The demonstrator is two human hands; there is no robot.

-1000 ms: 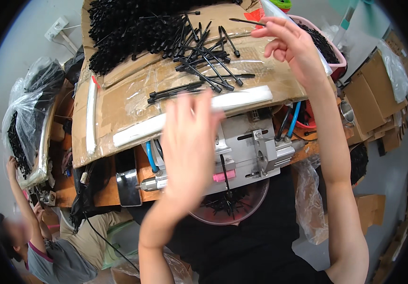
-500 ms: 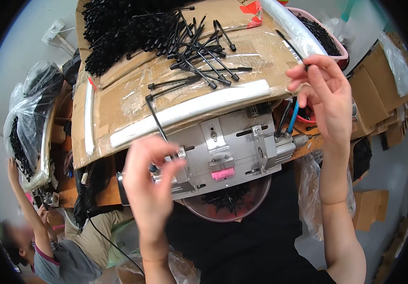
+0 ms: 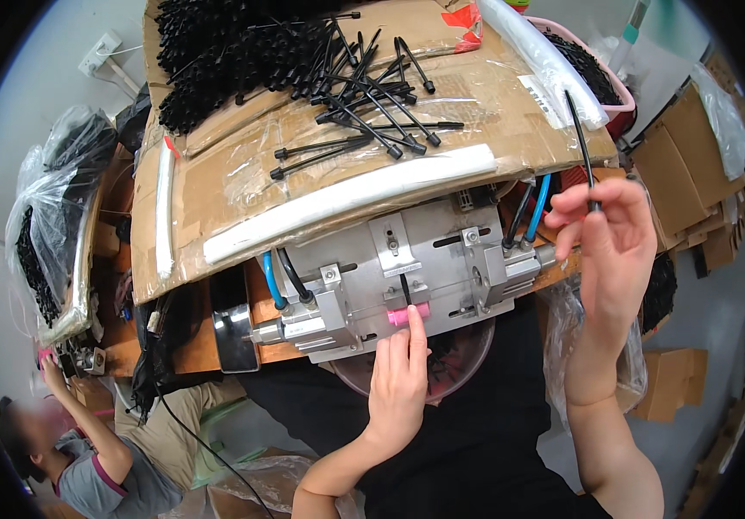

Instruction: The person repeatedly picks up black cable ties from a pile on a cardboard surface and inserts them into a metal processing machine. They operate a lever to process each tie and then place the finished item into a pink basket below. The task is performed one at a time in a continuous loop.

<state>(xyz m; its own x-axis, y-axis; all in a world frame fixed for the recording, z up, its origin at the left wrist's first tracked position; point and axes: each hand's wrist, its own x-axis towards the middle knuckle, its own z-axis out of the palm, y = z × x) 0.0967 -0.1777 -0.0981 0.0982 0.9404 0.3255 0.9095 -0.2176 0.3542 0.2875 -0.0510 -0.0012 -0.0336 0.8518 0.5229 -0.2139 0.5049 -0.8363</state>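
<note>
My left hand [image 3: 398, 385] stretches its index finger onto a pink block [image 3: 398, 316] at the front of a metal fixture [image 3: 364, 303]. A thin black rod [image 3: 405, 287] stands out behind that fingertip, in the fixture's middle slot; its near end is hidden. My other left fingers are partly bent and hold nothing visible. Off to the right, my right hand [image 3: 610, 233] pinches another black rod [image 3: 580, 138] by its thicker end, its thin tip pointing up and away. Beyond the fixture, several loose black rods [image 3: 372, 112] lie on a cardboard sheet [image 3: 243, 190].
A large heap of black rods [image 3: 217, 60] covers the back of the cardboard. Below the fixture sits a clear bowl [image 3: 476, 355] with black pieces. Blue tubes [image 3: 271, 281] enter the fixture. At the left, another person [image 3: 104, 467] reaches toward a bagged pile [image 3: 70, 173].
My left hand came down and right to the pink block, and a rod now lies in the fixture there. My right hand moved nearer and slightly right with its rod, away from the cardboard.
</note>
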